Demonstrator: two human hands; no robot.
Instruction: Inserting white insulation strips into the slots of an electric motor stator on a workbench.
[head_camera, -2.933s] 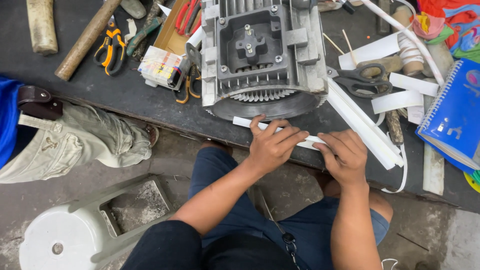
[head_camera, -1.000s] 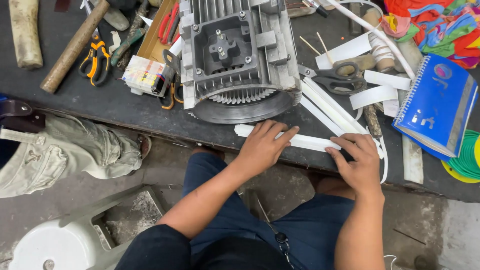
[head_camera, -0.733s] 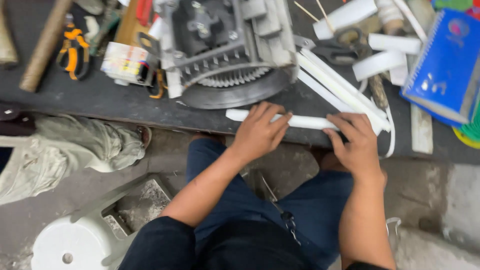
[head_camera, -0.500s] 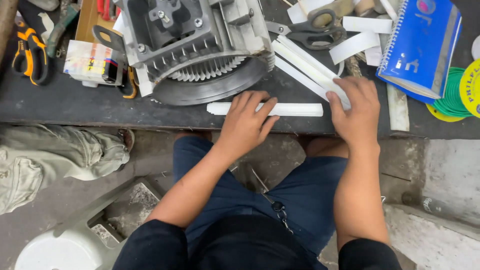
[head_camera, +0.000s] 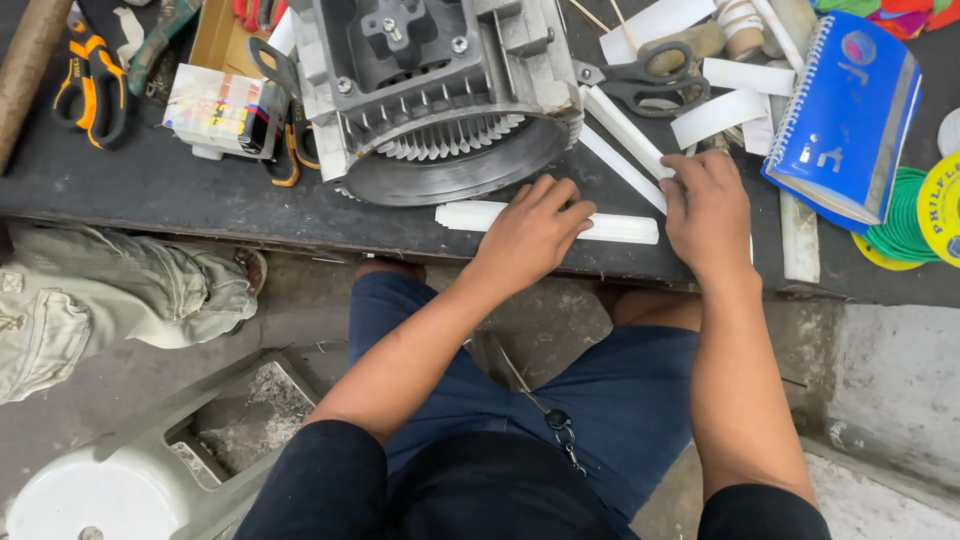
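Head view: long white folded paper strip (head_camera: 545, 220) is being pressed flat on dark bench (head_camera: 150, 190) at 6 o'clock of grey finned motor housing (head_camera: 430, 90), under left hand (head_camera: 530, 235), fingers spread; right hand (head_camera: 705, 210) is lying open-palmed at 3 o'clock, steadying the strip's end.

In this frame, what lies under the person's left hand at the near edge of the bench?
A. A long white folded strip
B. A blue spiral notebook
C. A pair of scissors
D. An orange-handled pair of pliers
A: the left hand lies flat on the long white strip, which sticks out on both sides of it, in front of the grey motor housing.
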